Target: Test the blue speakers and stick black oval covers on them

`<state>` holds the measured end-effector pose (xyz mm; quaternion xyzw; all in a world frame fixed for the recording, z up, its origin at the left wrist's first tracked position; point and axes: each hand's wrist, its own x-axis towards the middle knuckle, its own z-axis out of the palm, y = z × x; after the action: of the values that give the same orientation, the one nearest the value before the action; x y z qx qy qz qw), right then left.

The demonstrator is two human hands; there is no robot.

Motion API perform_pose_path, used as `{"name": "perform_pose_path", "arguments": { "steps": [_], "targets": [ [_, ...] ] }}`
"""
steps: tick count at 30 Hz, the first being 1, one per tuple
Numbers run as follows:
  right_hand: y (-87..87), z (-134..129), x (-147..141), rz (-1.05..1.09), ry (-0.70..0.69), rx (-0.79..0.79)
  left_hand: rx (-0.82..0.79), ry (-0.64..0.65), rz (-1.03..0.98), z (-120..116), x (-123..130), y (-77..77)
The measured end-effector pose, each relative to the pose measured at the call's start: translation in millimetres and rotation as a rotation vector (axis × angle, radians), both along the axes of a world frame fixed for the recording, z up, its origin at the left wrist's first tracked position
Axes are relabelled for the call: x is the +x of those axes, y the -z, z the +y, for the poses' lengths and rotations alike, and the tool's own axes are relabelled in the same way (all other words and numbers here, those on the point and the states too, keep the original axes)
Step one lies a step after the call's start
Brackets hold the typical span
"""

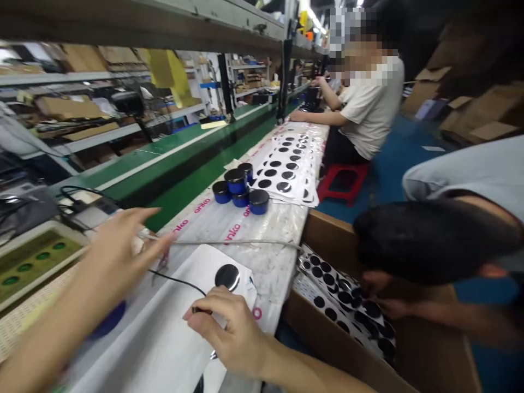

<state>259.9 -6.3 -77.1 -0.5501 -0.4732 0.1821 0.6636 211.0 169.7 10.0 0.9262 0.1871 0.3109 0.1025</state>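
Note:
My left hand (123,245) is raised over the left side of the bench, fingers spread, with nothing in it. My right hand (231,327) pinches a small dark connector (200,310) at the end of a thin black cable (176,279). Below the right hand lies a white sticker sheet (164,311) with a round black sticker (227,277) near its top. A blue round object (108,322) is partly hidden behind my left forearm. Farther along the bench several blue jars with black lids (258,201) stand grouped, one on top of others.
Sticker sheets (286,164) lie beyond the jars. A grey cable (245,241) crosses the bench. At left is a tray (45,262) with green round pieces. A person bends over a cardboard box (327,232) of sheets at right; another person sits farther back.

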Motion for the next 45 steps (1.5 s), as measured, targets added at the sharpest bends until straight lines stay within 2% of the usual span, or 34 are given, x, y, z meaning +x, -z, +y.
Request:
{"name": "perform_pose_path", "arguments": {
  "steps": [3,7,10,12,14,15,17,19,21,22,25,27,29,32,35,38,41,45],
  "targets": [
    [-0.3,-1.7,0.9,-0.049,0.005,0.008,-0.120,0.009,0.080,-0.9,63.1,5.7],
    [4.9,1.6,1.7,-0.130,0.039,0.046,-0.323,-0.021,0.046,1.6,152.8,19.6],
    [10.6,6.8,2.7,-0.187,0.066,0.077,-0.492,0.014,-0.018,2.5,183.3,19.6],
    [14.7,7.9,3.9,-0.205,0.084,0.083,-0.602,0.069,-0.089,1.4,179.7,14.0],
    [18.8,5.3,4.9,-0.199,0.091,0.071,-0.725,0.120,-0.180,-1.0,154.3,4.4],
    [20.5,2.7,5.3,-0.187,0.086,0.063,-0.791,0.138,-0.223,-3.0,133.0,-1.4],
    [21.5,-3.5,5.4,-0.137,0.065,0.029,-0.925,0.163,-0.282,-11.1,75.0,-13.6],
    [16.7,-8.3,5.0,-0.087,0.036,-0.023,-1.054,0.155,-0.304,-28.5,4.3,-24.0],
    [4.0,-9.0,3.3,-0.109,-0.036,-0.048,-1.228,0.077,-0.372,-56.7,-65.3,-29.6],
    [-5.0,-7.5,1.3,-0.157,-0.094,-0.028,-1.381,0.005,-0.466,-73.6,-95.4,-30.2],
    [-36.0,1.7,-13.9,-0.367,-0.313,0.141,-1.704,-0.176,-0.766,-123.5,-156.9,-24.4],
    [-53.0,8.0,-31.7,-0.501,-0.418,0.243,-1.750,-0.214,-0.932,-148.4,-176.4,-16.8],
    [-63.6,11.7,-51.3,-0.614,-0.466,0.285,-1.745,-0.248,-1.083,-164.9,-185.9,-8.5],
    [-70.5,12.8,-73.0,-0.744,-0.489,0.295,-1.716,-0.363,-1.251,-177.9,-193.3,2.6],
    [-74.6,12.0,-80.4,-0.836,-0.487,0.285,-1.648,-0.427,-1.313,-181.8,-197.9,10.2],
    [-79.0,11.5,-80.0,-0.910,-0.485,0.301,-1.582,-0.441,-1.264,-180.4,-200.3,15.4],
    [-82.0,10.2,-79.5,-0.974,-0.436,0.321,-1.473,-0.497,-1.129,-178.1,-200.9,20.8],
    [-82.6,5.0,-81.3,-1.053,-0.344,0.329,-1.147,-0.639,-0.934,-180.1,-200.2,27.5]
  ]
}}
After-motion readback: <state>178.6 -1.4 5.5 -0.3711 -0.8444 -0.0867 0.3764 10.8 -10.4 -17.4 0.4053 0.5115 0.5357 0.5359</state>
